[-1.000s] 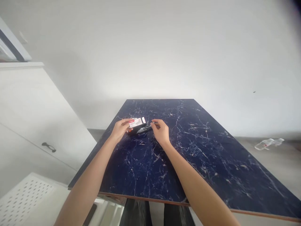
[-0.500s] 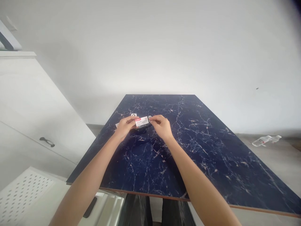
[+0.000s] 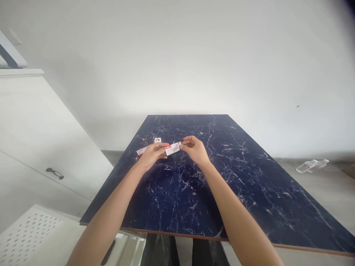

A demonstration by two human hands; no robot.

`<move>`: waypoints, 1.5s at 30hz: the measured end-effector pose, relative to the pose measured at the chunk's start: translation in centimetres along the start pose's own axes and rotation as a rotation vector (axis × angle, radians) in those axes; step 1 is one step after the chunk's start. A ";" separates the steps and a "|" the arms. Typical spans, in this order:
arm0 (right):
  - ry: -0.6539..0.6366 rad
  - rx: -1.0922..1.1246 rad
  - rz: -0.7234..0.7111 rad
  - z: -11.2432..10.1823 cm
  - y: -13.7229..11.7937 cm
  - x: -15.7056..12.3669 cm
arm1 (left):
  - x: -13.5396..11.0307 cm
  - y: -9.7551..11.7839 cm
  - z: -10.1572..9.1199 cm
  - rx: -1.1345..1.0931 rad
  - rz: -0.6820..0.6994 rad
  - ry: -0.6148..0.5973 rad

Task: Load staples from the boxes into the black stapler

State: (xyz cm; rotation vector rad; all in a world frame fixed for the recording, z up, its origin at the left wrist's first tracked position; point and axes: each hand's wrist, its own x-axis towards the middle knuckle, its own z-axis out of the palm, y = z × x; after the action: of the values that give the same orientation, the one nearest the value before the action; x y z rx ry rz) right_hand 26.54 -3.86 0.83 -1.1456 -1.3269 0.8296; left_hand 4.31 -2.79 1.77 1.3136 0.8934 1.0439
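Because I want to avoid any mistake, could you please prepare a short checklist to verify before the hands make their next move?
1. Left hand grips the small white-and-red box: ok.
2. Right hand clear of the box: not ok, its fingers are at the right end.
3. That end fully closed: cannot tell, fingers partly cover it.
4. Box above the table, away from its edges: ok.
5. Left hand not touching the packaging behind it: cannot tell.

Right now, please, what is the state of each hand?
Left hand: closed, holding a white-and-red box.
Right hand: at the box's right end; grip cannot be told.
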 end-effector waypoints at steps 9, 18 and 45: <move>-0.337 0.540 0.316 -0.7 -1.9 -0.9 | -0.3 -0.2 -1.0 -0.303 -0.199 -0.137; -0.231 0.343 0.318 0.2 -0.9 -1.1 | -0.3 0.4 -1.2 -0.118 -0.183 -0.073; 0.074 0.216 0.136 1.8 0.2 -0.8 | 0.0 -0.9 0.3 -0.150 -0.033 0.081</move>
State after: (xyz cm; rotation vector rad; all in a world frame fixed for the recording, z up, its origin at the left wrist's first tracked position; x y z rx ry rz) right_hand 24.68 -4.29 0.19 -1.0920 -1.0794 0.9949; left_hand 4.67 -2.81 0.91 1.1351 0.8766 1.1229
